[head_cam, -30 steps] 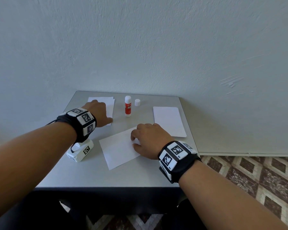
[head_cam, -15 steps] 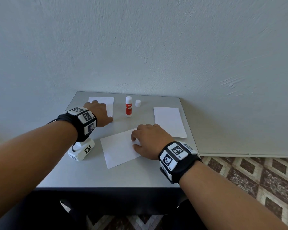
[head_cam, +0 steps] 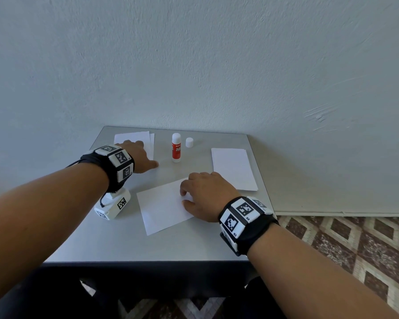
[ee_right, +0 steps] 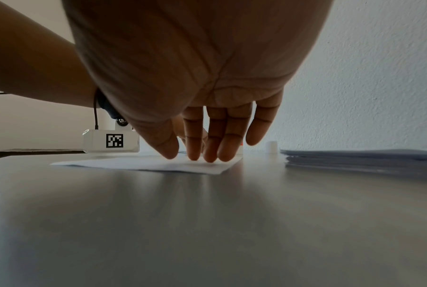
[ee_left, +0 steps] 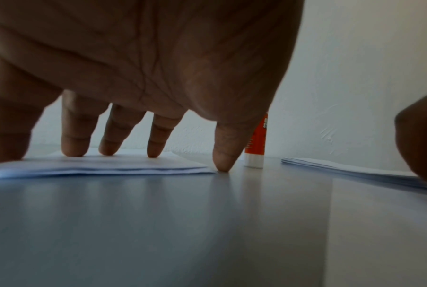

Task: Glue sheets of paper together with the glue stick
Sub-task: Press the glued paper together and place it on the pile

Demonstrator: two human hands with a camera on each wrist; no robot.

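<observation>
Little has moved since the earlier frames: in the head view, the right hand point(head_cam: 207, 194) still pins the loose sheet point(head_cam: 164, 206) mid-desk, the uncapped glue stick point(head_cam: 176, 147) upright behind. Left wrist view: the left hand point(ee_left: 143, 77), grip wide, fingertips point(ee_left: 106, 149) flat on the left paper stack point(ee_left: 104, 167); slide off only the top sheet. Right wrist view: straight fingers point(ee_right: 214, 143) press the sheet; hold it steady.

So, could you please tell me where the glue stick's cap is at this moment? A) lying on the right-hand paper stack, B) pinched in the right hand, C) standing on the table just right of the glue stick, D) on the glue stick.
C: the small white cap stands on the table beside the upright, uncapped glue stick, while the right hand presses only the single sheet.
</observation>
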